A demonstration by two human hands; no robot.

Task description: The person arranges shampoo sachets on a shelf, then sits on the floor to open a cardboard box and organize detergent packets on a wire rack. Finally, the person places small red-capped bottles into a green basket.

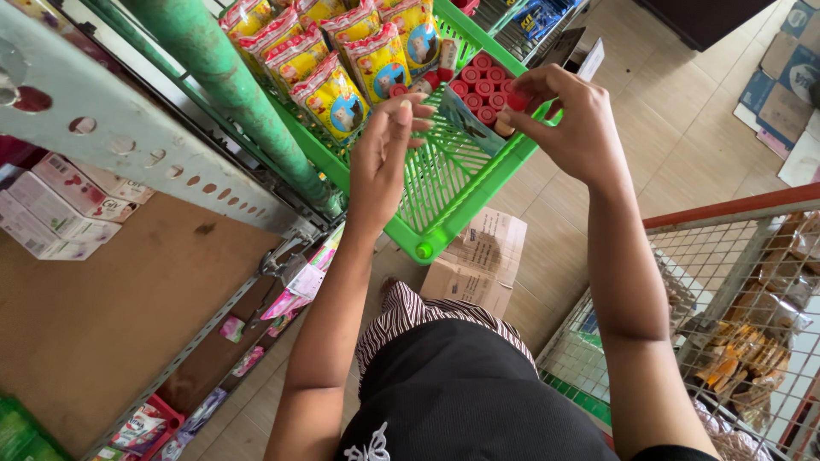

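A green plastic basket (444,224) sits on a metal shelf ahead of me. Inside it stand yellow and red snack packets (333,98) at the back left and several small red-capped bottles (480,85) at the right. My right hand (559,115) pinches one red-capped bottle (511,107) at the basket's right rim. Over the basket's middle, my left hand (386,149) has its fingers bent, touching a flat card divider (465,124) beside the bottles.
A green post (222,77) and a grey perforated shelf rail (128,145) rise at left, with boxes (51,209) on a brown shelf board. A cardboard box (478,260) lies on the tiled floor. A wire cart (735,316) stands at right.
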